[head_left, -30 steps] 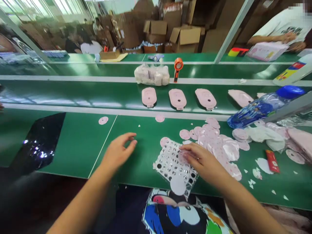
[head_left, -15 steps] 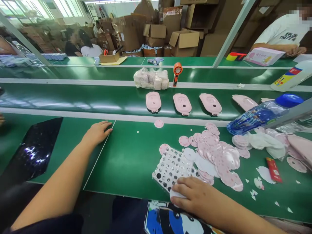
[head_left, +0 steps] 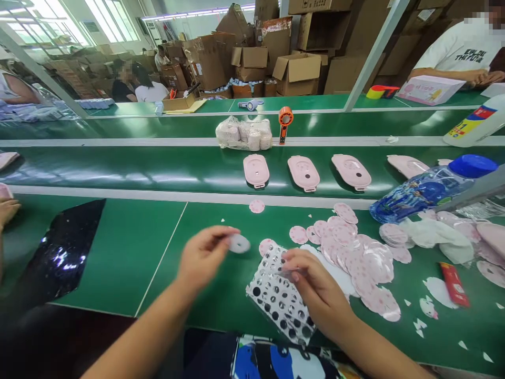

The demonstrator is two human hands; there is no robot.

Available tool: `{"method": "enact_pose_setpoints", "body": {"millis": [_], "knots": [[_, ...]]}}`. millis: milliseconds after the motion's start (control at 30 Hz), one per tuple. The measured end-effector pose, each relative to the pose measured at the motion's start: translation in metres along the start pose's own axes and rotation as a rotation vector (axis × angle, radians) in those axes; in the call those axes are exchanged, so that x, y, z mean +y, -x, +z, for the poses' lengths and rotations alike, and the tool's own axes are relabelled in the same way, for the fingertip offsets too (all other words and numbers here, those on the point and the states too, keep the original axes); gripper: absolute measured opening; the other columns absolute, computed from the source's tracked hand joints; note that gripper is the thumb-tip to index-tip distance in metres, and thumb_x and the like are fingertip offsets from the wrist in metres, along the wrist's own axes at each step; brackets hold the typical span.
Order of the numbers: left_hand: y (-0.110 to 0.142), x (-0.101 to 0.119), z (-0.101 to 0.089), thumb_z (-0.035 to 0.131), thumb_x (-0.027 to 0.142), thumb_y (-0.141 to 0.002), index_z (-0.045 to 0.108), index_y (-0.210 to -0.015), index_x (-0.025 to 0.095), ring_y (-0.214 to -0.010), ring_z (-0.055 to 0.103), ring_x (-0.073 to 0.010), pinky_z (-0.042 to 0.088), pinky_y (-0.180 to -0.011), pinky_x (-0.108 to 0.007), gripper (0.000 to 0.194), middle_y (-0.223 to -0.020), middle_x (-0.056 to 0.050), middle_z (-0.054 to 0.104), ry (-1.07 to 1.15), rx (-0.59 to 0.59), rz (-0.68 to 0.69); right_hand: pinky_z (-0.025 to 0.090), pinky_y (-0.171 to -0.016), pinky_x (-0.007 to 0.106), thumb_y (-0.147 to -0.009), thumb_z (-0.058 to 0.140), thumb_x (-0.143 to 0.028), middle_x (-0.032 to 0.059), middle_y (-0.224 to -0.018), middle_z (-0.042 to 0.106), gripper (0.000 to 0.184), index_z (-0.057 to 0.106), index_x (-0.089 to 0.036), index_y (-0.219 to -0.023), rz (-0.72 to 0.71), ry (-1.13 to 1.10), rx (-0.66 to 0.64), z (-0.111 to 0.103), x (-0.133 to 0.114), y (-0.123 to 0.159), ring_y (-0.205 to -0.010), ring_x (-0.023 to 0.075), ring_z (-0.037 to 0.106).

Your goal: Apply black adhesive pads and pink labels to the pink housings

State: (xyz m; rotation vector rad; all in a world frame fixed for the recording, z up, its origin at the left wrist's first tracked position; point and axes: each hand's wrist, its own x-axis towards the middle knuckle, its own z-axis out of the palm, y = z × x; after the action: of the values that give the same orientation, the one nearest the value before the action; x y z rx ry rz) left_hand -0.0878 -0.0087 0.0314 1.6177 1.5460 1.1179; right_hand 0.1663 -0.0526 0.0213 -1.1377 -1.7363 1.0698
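Observation:
My left hand [head_left: 203, 259] is closed in a pinch on a white round disc [head_left: 240, 243] with a small mark at its centre, held above the green bench. My right hand [head_left: 324, 292] is closed too, thumb against fingers, on a thin greyish see-through piece [head_left: 291, 271]; its kind is unclear. Beneath that hand lies a clear-wrapped sheet with rows of dark and silvery dots [head_left: 276, 300]. Beside it, pink round stickers [head_left: 343, 237] spread in a loose pile, partly covering a larger white piece [head_left: 329, 266].
Several pink oval lids [head_left: 303, 172] sit on the green belt. A blue-capped bottle [head_left: 426, 189] lies at right near a red packet [head_left: 453, 284]. A black sheet [head_left: 71, 252] covers the left side, where another person's hand [head_left: 8, 210] shows. An orange handheld fan [head_left: 284, 125] stands behind.
My left hand has come right from the bench's white line and now has the white disc. My right hand has lifted and moved up over the dotted sheet. The lids have shifted slightly right.

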Motion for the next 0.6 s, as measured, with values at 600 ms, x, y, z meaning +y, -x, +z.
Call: {"method": "enact_pose_setpoints", "body": {"millis": [600], "knots": [[-0.221, 0.04, 0.116, 0.058, 0.034, -0.088, 0.054, -0.121, 0.015, -0.107, 0.058, -0.0243, 0.049, -0.09, -0.047, 0.039, -0.122, -0.011, 0.057, -0.392, -0.148, 0.014, 0.054, -0.073, 0.029, -0.091, 0.048, -0.026, 0.0032, -0.084, 0.065, 0.01, 0.058, -0.025, -0.092, -0.102, -0.043, 0.514, 0.009, 0.056, 0.05, -0.079, 0.0168, 0.064]]}}
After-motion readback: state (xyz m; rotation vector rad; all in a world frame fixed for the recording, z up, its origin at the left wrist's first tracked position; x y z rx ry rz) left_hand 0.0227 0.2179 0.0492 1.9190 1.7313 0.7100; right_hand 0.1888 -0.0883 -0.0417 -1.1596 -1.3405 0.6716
